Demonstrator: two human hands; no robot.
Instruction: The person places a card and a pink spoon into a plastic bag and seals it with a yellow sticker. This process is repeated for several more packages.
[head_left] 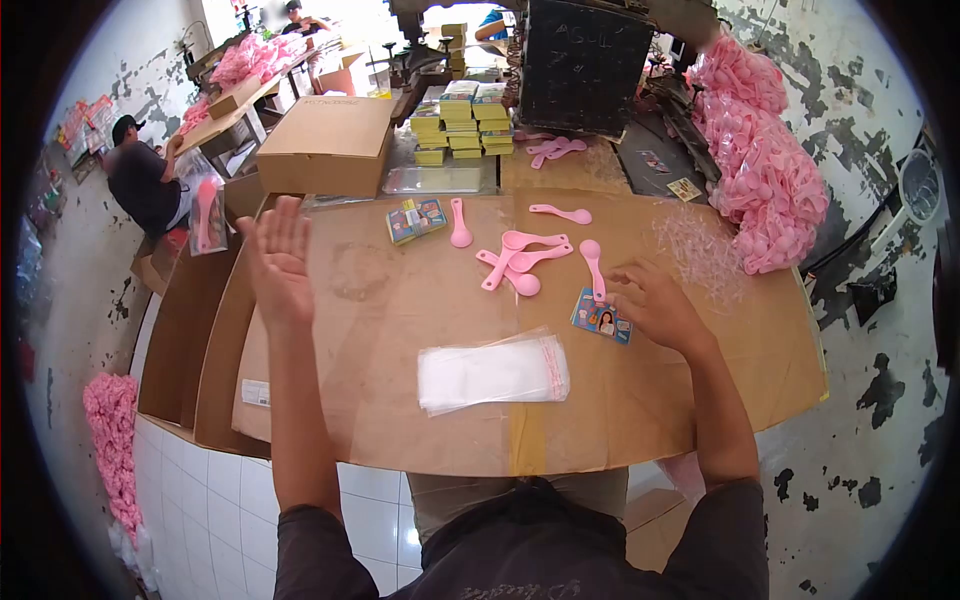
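My left hand [278,265] is raised over the table's left side, palm showing and fingers spread, holding nothing. Just left of it, a clear bag with a pink spoon [205,215] shows above the open box, apart from the fingers. My right hand [652,302] is over small printed cards [602,317], its fingers bent and apart beside the handle of a pink spoon [592,268]; fingertip contact is unclear. Several pink spoons [518,260] form a loose pile at the centre. Clear plastic sleeves [490,375] lie stacked in front of me. More cards [416,221] lie at the back left.
An open cardboard box [180,350] adjoins the table's left edge. Behind are a closed carton [328,140], card stacks [460,120] and a black machine panel [580,65]. Pink spoons in a heap [765,160] hang at the right. A person [147,180] sits at the far left.
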